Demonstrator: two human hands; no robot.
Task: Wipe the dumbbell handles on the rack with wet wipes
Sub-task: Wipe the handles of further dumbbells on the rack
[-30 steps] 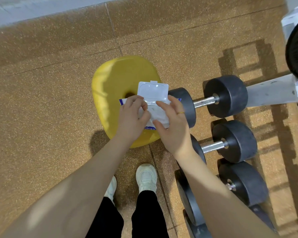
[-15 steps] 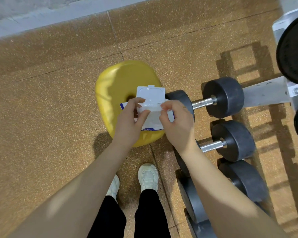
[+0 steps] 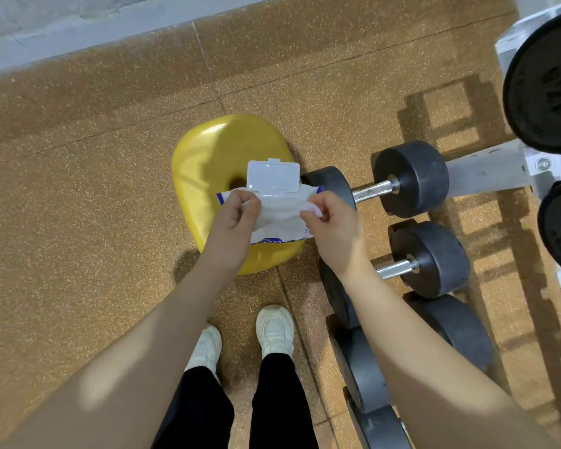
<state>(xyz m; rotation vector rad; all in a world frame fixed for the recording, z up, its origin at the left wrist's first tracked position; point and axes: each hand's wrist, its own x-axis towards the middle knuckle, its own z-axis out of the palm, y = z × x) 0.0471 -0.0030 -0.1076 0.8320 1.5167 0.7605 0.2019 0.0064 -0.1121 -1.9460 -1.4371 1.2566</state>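
Frame centre: left hand [image 3: 232,218] and right hand [image 3: 332,222] each pinch the thin white wet wipe [image 3: 279,212], stretched above the blue-printed soft wipes pack [image 3: 282,233], lettering unreadable, on the glossy yellow rounded stool [image 3: 208,176]. Black round-headed chrome-handled dumbbells [image 3: 374,191] lie right.

Bare arms [image 3: 149,358], blk trousers [image 3: 272,403], wht sneakers [image 3: 274,328]

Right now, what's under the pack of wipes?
A yellow stool sits under the wipes pack. The left hand and right hand stretch a wet wipe above it, hiding the pack's opening. Its lid stands open.
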